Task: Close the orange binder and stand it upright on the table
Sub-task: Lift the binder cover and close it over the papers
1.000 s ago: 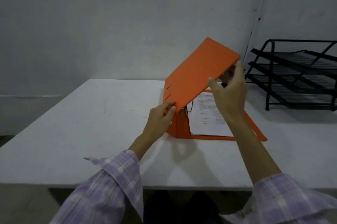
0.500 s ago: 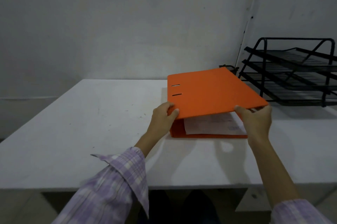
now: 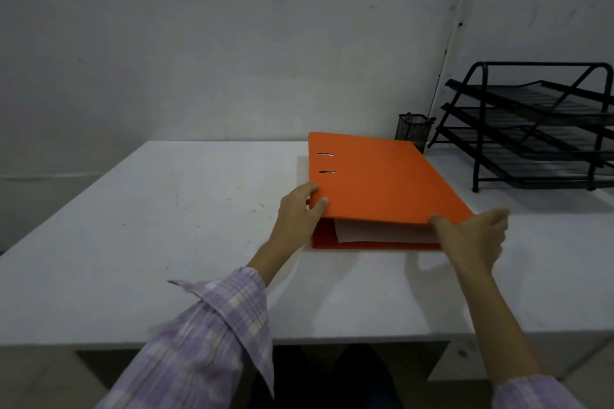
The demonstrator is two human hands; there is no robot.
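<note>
- Head view: a bare grey-white wall runs behind a white table [image 3: 166, 225], and a second wall meets it at a corner on the right.
- A black wire tray rack [image 3: 538, 129] with three tiers stands at the table's far right; a small black mesh pen cup [image 3: 413, 130] sits just to its left, near the wall.
- The orange binder [image 3: 375, 179] lies flat on the table right of centre, spine to the left, with two slots showing in the cover near the spine.
- Its cover is lowered almost fully; a narrow gap remains at the near edge, where white sheets [image 3: 382, 232] show between cover and orange back board.
- The left hand [image 3: 297, 209] holds the near spine corner, thumb on top of the cover, fingers curled against the spine side.
- The right hand [image 3: 471, 235] is at the near right corner of the cover, thumb laid along the cover's edge, fingers loosely spread beyond the corner; they are blurred, so whether they touch the cover underneath cannot be told.
- Lilac checked sleeves [image 3: 212, 335] cover both forearms partway, pushed back from the wrists.
</note>
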